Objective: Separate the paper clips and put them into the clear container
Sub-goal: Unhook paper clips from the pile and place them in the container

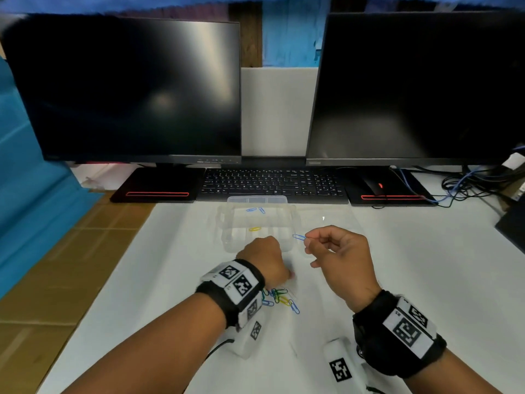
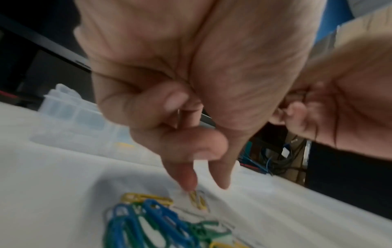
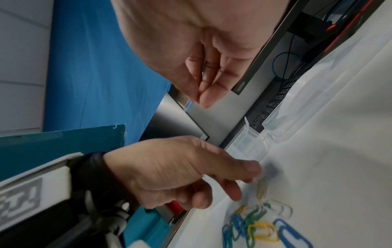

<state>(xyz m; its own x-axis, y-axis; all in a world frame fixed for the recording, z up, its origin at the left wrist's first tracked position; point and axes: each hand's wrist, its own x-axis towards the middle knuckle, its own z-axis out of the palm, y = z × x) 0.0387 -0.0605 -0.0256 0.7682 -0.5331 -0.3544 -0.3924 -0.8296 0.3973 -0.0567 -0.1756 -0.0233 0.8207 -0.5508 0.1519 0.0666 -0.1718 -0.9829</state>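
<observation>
A clear lidded container point(image 1: 227, 237) lies open in front of the keyboard, with two blue clips point(image 1: 255, 209) and a yellow clip point(image 1: 254, 229) in its compartments. My right hand point(image 1: 306, 242) hovers beside its right wall and pinches a blue paper clip point(image 1: 299, 237) between thumb and index finger. My left hand point(image 1: 289, 275) reaches down to the white cloth; its index fingertip point(image 2: 188, 184) touches a single yellow clip point(image 2: 197, 200), with the thumb a little apart. A tangled pile of blue, green and yellow clips point(image 1: 281, 298) lies just behind that hand.
Two dark monitors point(image 1: 136, 89) and a black keyboard point(image 1: 272, 183) stand behind the container. A mouse point(image 1: 375, 184) and a tangle of cables point(image 1: 466, 186) are at the back right. Cardboard point(image 1: 56, 265) covers the desk to the left of the white cloth point(image 1: 412, 265).
</observation>
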